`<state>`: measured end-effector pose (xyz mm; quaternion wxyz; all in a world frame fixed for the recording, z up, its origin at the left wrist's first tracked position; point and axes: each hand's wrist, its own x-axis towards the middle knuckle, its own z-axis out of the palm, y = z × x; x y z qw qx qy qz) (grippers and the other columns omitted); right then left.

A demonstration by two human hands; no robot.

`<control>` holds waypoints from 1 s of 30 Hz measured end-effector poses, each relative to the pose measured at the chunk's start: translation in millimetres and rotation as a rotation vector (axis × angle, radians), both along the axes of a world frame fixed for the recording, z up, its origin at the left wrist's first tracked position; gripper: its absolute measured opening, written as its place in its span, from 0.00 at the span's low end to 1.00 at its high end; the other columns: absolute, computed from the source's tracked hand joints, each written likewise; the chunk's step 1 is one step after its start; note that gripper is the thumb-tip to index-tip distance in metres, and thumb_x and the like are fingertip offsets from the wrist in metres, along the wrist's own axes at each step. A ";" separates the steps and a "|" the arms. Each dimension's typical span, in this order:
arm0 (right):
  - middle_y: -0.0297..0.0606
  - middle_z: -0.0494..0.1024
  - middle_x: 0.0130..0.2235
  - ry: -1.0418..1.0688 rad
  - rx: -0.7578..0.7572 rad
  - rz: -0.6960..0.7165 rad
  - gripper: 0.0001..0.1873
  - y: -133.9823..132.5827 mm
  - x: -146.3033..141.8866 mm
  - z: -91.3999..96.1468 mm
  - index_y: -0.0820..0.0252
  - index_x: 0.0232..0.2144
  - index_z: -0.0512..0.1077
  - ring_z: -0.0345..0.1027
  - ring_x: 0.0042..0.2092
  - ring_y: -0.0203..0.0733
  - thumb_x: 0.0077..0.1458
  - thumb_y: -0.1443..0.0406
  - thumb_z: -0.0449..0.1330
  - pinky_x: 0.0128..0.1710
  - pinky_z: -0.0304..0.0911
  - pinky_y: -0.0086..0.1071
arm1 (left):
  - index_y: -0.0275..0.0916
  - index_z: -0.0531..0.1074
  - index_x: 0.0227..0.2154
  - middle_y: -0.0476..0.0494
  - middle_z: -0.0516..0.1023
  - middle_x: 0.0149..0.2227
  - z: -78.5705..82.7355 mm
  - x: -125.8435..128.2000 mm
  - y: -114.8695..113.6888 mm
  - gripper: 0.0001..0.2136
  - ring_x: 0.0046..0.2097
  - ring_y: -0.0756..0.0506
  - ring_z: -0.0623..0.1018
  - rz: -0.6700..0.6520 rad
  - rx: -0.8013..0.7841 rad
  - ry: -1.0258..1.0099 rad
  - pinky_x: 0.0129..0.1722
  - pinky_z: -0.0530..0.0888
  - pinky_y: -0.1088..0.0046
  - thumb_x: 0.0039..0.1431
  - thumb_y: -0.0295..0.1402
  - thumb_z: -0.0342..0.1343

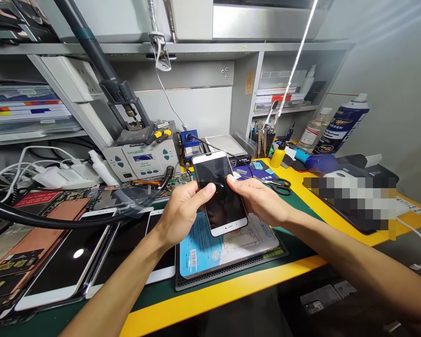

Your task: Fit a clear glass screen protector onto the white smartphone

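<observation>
A white-framed smartphone (pixel 228 210) with a dark screen is held up between both hands, its top tilted a little left. My left hand (pixel 182 206) grips the left edge, thumb lying on the glass. On the opposite side, my right hand (pixel 261 199) closes on the right edge with its thumb at the screen's border; its other fingers are hidden behind the phone. Beneath the phone lies a blue and white box (pixel 203 252), flat on a black perforated mat (pixel 284 252).
Several larger white-bezel screens (pixel 66 262) lie at the left. Behind stands a grey soldering station (pixel 145 159). Black scissors (pixel 279 186), a yellow bottle (pixel 278 156) and a blue spray can (pixel 342 124) are at the right. A black cable (pixel 56 221) crosses the left side.
</observation>
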<state>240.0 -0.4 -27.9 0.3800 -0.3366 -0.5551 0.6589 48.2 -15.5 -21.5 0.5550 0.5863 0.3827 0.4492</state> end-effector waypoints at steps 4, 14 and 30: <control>0.35 0.73 0.20 -0.080 -0.005 0.001 0.31 3.4 3.0 0.3 0.58 0.20 0.72 0.63 0.20 0.36 0.58 0.39 0.57 0.20 0.59 0.31 | 0.38 0.77 0.33 0.47 0.78 0.30 -0.4 -1.2 0.1 0.14 0.33 0.45 0.77 0.008 -0.015 0.002 0.38 0.75 0.68 0.61 0.45 0.60; 0.33 0.80 0.39 0.007 0.276 -0.094 0.23 3.9 1.3 2.8 0.58 0.39 0.74 0.74 0.40 0.40 0.40 0.64 0.77 0.42 0.71 0.33 | 0.39 0.72 0.22 0.47 0.72 0.23 -6.2 2.7 -3.9 0.18 0.30 0.44 0.73 0.064 0.012 0.118 0.30 0.70 0.69 0.57 0.48 0.61; 0.35 0.75 0.20 -0.163 0.111 -0.064 0.31 7.0 11.2 5.5 0.58 0.20 0.69 0.69 0.19 0.37 0.55 0.39 0.60 0.17 0.63 0.28 | 0.38 0.72 0.23 0.47 0.73 0.26 -6.8 -0.6 -2.9 0.19 0.30 0.45 0.72 0.011 0.056 0.175 0.31 0.69 0.69 0.59 0.49 0.59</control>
